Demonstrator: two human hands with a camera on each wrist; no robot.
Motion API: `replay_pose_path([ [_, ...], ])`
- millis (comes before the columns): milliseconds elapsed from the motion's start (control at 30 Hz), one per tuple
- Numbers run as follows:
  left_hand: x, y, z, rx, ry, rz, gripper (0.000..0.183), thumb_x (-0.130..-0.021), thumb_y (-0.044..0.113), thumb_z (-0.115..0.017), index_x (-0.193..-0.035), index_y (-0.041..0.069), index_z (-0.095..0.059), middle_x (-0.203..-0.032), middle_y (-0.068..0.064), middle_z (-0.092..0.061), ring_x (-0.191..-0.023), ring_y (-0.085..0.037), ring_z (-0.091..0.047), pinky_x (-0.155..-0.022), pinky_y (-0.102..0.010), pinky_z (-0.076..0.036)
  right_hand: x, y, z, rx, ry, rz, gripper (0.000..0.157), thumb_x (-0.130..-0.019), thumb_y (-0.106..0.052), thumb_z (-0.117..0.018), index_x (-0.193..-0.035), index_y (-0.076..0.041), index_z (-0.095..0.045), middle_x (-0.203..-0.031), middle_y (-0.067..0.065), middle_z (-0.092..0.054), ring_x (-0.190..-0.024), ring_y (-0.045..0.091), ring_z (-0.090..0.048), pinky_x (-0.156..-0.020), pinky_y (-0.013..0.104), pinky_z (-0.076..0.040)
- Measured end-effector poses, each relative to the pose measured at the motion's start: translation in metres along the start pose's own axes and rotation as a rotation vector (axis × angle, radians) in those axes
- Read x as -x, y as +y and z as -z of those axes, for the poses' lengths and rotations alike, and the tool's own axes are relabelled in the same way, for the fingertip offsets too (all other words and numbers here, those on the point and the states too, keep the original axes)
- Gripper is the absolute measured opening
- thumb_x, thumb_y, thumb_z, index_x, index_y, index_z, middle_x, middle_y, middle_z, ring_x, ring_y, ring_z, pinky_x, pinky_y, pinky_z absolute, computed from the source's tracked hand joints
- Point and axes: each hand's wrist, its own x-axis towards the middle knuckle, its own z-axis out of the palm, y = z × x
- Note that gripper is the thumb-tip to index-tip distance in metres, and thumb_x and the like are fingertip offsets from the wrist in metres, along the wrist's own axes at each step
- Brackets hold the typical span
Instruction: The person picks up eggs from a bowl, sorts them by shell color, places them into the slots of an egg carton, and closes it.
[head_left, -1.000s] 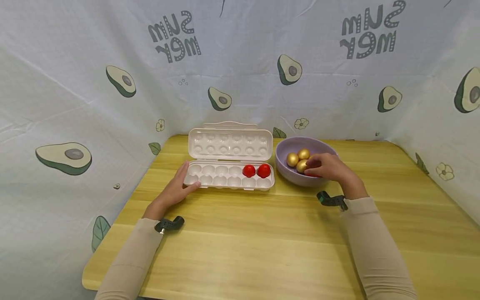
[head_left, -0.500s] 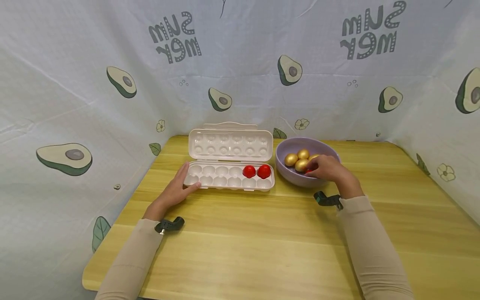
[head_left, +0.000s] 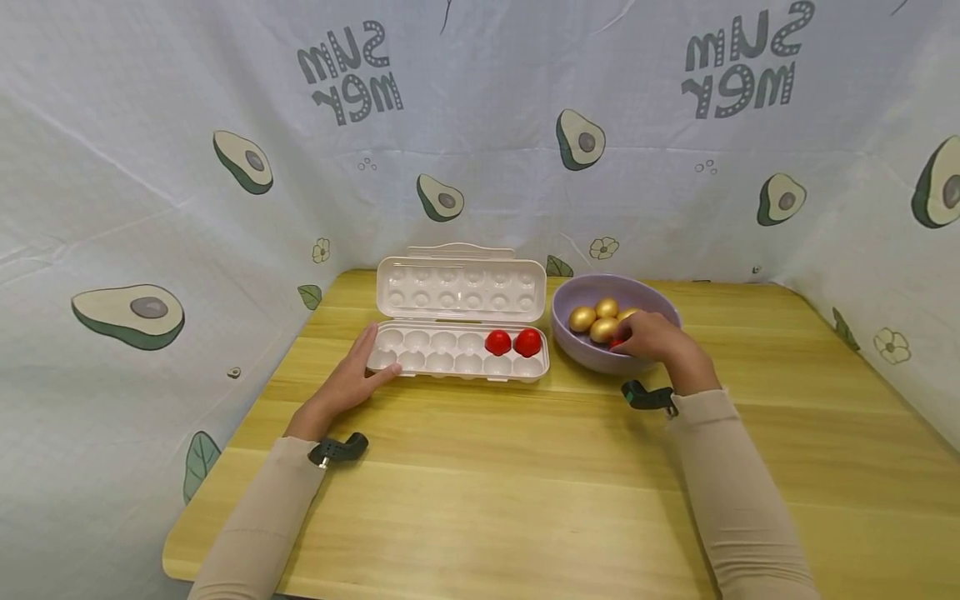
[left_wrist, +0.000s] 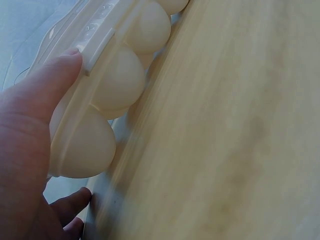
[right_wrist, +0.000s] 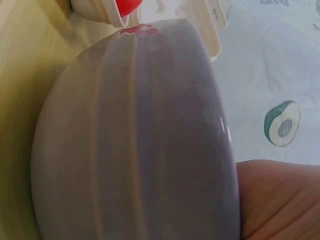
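Observation:
A white plastic egg carton [head_left: 444,373] stands with its lid [head_left: 461,289] raised. Two red eggs [head_left: 498,342] sit side by side in its back row at the right end. At the left end, my left hand [head_left: 343,385] rests against the carton with straight fingers along its side; the thumb [left_wrist: 62,75] touches the front rim. To the right is a purple bowl [head_left: 596,359] holding several gold eggs [head_left: 582,318]. Reaching into it, my right hand [head_left: 654,340] pinches a red egg [head_left: 615,342], mostly hidden by the fingers. In the right wrist view the bowl's wall hides the fingers.
Both stand near the back of a wooden table [head_left: 480,483]. A pale curtain [head_left: 495,100] printed with avocados hangs behind and at the sides. Each wrist wears a dark camera mount [head_left: 339,450].
My right hand has shifted slightly in the bowl, its fingers now around a red egg. The gold eggs have moved a little to the left. The left hand and carton have stayed put.

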Motion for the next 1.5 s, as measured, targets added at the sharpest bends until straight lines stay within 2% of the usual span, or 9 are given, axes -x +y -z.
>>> replay_pose_path([
  [233, 0.0002, 0.0011, 0.0005, -0.005, 0.002, -0.001, 0.094, -0.093, 0.049, -0.058, -0.156, 0.007, -0.003, -0.162, -0.01, 0.0, -0.147, -0.031, -0.005, -0.116, -0.052, -0.011, 0.0009, -0.0016, 0.0006, -0.017, -0.009, -0.03, 0.018, -0.085, -0.022, -0.072, -0.083, -0.004, -0.069, -0.083, 0.008, -0.065, -0.08, 0.029, -0.056, -0.078, 0.044, -0.044],
  [433, -0.0005, 0.001, 0.0006, -0.002, -0.002, -0.001, 0.093, -0.093, 0.049, -0.058, -0.156, 0.008, -0.002, -0.162, -0.009, 0.0, -0.147, -0.03, -0.004, -0.116, -0.052, -0.01, 0.0016, -0.0032, 0.0003, -0.02, 0.016, -0.033, 0.017, -0.083, -0.019, -0.072, -0.084, -0.002, -0.071, -0.082, 0.008, -0.066, -0.08, 0.029, -0.056, -0.079, 0.045, -0.044],
  [667, -0.0012, 0.0012, 0.0001, -0.004, -0.002, -0.005, 0.093, -0.093, 0.049, -0.058, -0.155, 0.007, -0.003, -0.162, -0.009, 0.0, -0.147, -0.03, -0.005, -0.116, -0.052, -0.01, 0.003, -0.0019, -0.0014, -0.043, 0.048, -0.043, 0.022, -0.082, -0.018, -0.074, -0.091, 0.002, -0.069, -0.089, 0.013, -0.068, -0.087, 0.033, -0.058, -0.085, 0.05, -0.043],
  [1200, -0.0008, 0.0017, 0.0007, -0.011, 0.0, -0.002, 0.094, -0.093, 0.049, -0.058, -0.156, 0.007, -0.003, -0.162, -0.009, 0.0, -0.147, -0.03, -0.004, -0.116, -0.052, -0.01, 0.0044, 0.001, 0.0021, -0.113, 0.078, -0.007, 0.029, -0.082, -0.016, -0.074, -0.099, 0.006, -0.066, -0.095, 0.018, -0.068, -0.091, 0.033, -0.059, -0.087, 0.05, -0.044],
  [1500, -0.0009, 0.0, -0.0001, -0.009, -0.006, 0.005, 0.094, -0.093, 0.05, -0.058, -0.156, 0.007, -0.002, -0.162, -0.009, 0.001, -0.147, -0.03, -0.004, -0.116, -0.052, -0.011, 0.0071, 0.0046, 0.003, -0.2, 0.082, -0.029, 0.046, -0.086, -0.02, -0.073, -0.115, 0.014, -0.061, -0.11, 0.028, -0.064, -0.1, 0.038, -0.058, -0.092, 0.052, -0.046],
])
